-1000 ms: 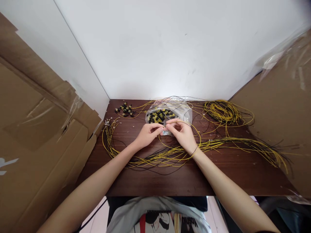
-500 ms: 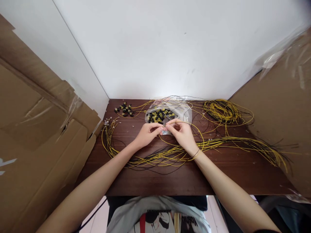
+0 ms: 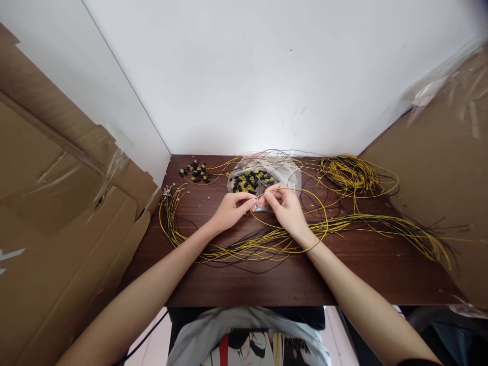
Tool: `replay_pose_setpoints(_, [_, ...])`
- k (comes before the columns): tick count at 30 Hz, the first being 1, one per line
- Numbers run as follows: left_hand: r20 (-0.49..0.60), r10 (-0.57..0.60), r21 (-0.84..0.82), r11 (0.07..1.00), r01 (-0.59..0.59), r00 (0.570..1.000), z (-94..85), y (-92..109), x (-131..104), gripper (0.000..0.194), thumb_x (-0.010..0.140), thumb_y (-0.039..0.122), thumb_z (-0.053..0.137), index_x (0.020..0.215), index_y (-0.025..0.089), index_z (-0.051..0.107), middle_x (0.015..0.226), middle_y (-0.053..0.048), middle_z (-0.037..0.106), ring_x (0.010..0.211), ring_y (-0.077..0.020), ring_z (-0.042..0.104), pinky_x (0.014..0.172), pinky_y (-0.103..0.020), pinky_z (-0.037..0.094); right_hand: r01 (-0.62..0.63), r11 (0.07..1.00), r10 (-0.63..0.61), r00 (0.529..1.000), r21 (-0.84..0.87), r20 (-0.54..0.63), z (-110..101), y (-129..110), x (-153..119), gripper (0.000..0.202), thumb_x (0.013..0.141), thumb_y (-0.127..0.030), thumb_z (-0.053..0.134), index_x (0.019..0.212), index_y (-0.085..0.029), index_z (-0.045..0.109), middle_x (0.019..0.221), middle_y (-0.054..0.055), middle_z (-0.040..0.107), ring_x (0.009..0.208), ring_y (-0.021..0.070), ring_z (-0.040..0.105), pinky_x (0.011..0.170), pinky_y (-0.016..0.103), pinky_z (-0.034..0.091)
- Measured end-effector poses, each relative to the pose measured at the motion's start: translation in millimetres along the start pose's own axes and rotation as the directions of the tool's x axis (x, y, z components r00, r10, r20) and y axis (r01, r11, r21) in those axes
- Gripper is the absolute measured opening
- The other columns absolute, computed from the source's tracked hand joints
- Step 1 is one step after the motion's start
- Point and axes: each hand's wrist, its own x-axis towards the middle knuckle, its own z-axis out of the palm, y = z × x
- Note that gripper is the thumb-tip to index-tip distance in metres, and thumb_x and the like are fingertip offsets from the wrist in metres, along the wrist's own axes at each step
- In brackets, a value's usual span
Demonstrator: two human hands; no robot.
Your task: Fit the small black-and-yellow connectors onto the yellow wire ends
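Over the middle of the table, my left hand (image 3: pixel 233 209) pinches a thin yellow wire with thumb and forefinger. My right hand (image 3: pixel 284 206) is closed on the same wire (image 3: pixel 327 219), which loops out to the right around my wrist. The fingertips of both hands nearly meet; whatever small part sits between them is too small to make out. Just behind my hands lies a clear plastic bag (image 3: pixel 292 175) holding many small black-and-yellow parts (image 3: pixel 247 180). Beneath my wrists runs a long bundle of yellow and black wires (image 3: pixel 244 249) with small white ends at the left.
A small pile of black-and-yellow parts (image 3: pixel 195 172) lies at the back left. At the back right rests a coil of yellow and black wire (image 3: pixel 348 175). Cardboard (image 3: pixel 57 213) stands on the left and more cardboard (image 3: pixel 438 168) on the right. A white wall (image 3: pixel 267 76) closes the back.
My right hand has shifted slightly right and up, away from the left fingertips. The wire loop has swung wider to the right. My left hand stays nearly still.
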Motion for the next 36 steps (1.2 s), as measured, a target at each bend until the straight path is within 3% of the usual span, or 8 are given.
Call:
replay_pose_setpoints(3, [0.007, 0.007, 0.01, 1.0, -0.007, 1.0, -0.1, -1.2, 0.3, 0.024, 0.083, 0.03, 0.054, 0.077, 0.01, 0.068, 0.064, -0.002, 0.062, 0.058, -0.0103, 0.049, 0.059, -0.021, 0.039, -0.015, 0.998, 0.016, 0.999, 0.059, -0.029, 0.3, 0.9, 0.0, 0.025, 0.086, -0.043, 0.052, 0.089, -0.02, 0.046, 0.07, 0.002, 0.069, 0.063, 0.0153, 0.066, 0.067, 0.032, 0.056])
replay_pose_setpoints(6, [0.004, 0.005, 0.001, 1.0, -0.005, 1.0, 0.1, -2.6, 0.7, 0.024, 0.083, 0.029, 0.054, 0.078, 0.01, 0.068, 0.064, -0.002, 0.062, 0.057, -0.0098, 0.048, 0.058, -0.021, 0.039, -0.003, 0.998, 0.005, 1.0, 0.057, -0.03, 0.3, -2.7, 0.1, 0.026, 0.084, -0.041, 0.056, 0.094, -0.018, 0.05, 0.072, 0.003, 0.069, 0.066, 0.0152, 0.067, 0.071, 0.032, 0.055])
replay_pose_setpoints(11, [0.001, -0.008, -0.017, 1.0, 0.008, 1.0, 0.5, -2.2, 1.1, 0.024, 0.082, 0.029, 0.055, 0.082, 0.009, 0.068, 0.065, -0.003, 0.062, 0.056, -0.0092, 0.047, 0.057, -0.02, 0.038, 0.003, 1.0, -0.002, 1.0, -0.023, 0.025, -0.2, -7.0, -0.1, 0.026, 0.081, -0.041, 0.06, 0.081, -0.015, 0.059, 0.076, 0.006, 0.069, 0.072, 0.0171, 0.068, 0.073, 0.03, 0.054])
replay_pose_setpoints(16, [0.005, -0.005, -0.02, 1.0, 0.005, 1.0, 0.1, -0.5, 0.5, 0.023, 0.083, 0.028, 0.054, 0.078, 0.01, 0.068, 0.064, -0.002, 0.062, 0.057, -0.0095, 0.048, 0.058, -0.02, 0.039, -0.021, 0.998, 0.022, 1.0, 0.062, -0.022, -0.6, -2.8, 0.4, 0.027, 0.086, -0.044, 0.052, 0.088, -0.017, 0.051, 0.071, 0.003, 0.069, 0.063, 0.0155, 0.067, 0.068, 0.031, 0.056])
replay_pose_setpoints(22, [-0.009, -0.007, -0.029, 1.0, 0.007, 1.0, 0.8, -0.1, -0.2, 0.021, 0.081, 0.027, 0.055, 0.078, 0.01, 0.068, 0.064, -0.002, 0.062, 0.056, -0.0093, 0.048, 0.058, -0.02, 0.039, 0.003, 0.999, -0.003, 1.0, 0.038, 0.001, -2.3, -5.2, 1.3, 0.026, 0.08, -0.04, 0.062, 0.084, -0.015, 0.058, 0.078, 0.007, 0.07, 0.069, 0.0164, 0.068, 0.073, 0.031, 0.055])
replay_pose_setpoints(28, [-0.006, 0.01, -0.031, 0.999, -0.01, 1.0, 0.6, -0.7, 0.1, 0.021, 0.082, 0.026, 0.055, 0.078, 0.011, 0.068, 0.062, -0.002, 0.062, 0.056, -0.0095, 0.049, 0.058, -0.02, 0.039, -0.089, 0.977, 0.091, 0.996, 0.194, -0.003, -2.4, -4.6, 1.8, 0.028, 0.082, -0.044, 0.058, 0.089, -0.019, 0.046, 0.065, 0.001, 0.069, 0.056, 0.0151, 0.067, 0.061, 0.03, 0.056])
replay_pose_setpoints(31, [-0.009, 0.007, -0.026, 1.0, -0.007, 1.0, 0.5, -0.8, 0.0, 0.022, 0.082, 0.027, 0.055, 0.076, 0.011, 0.068, 0.062, -0.001, 0.062, 0.055, -0.0094, 0.048, 0.057, -0.02, 0.038, -0.065, 0.986, 0.066, 0.998, 0.156, -0.001, -2.8, -5.9, 2.4, 0.029, 0.08, -0.042, 0.061, 0.093, -0.017, 0.052, 0.068, 0.003, 0.07, 0.061, 0.0153, 0.068, 0.066, 0.03, 0.056])
replay_pose_setpoints(36, [-0.006, -0.001, -0.03, 1.0, 0.0, 1.0, 0.8, -1.9, 0.7, 0.021, 0.082, 0.026, 0.056, 0.08, 0.01, 0.069, 0.064, -0.002, 0.063, 0.056, -0.0095, 0.049, 0.058, -0.02, 0.039, -0.055, 0.996, 0.052, 0.998, 0.072, 0.042, -3.4, -5.5, 2.1, 0.026, 0.078, -0.04, 0.063, 0.082, -0.015, 0.058, 0.074, 0.007, 0.07, 0.067, 0.0162, 0.069, 0.07, 0.029, 0.056])
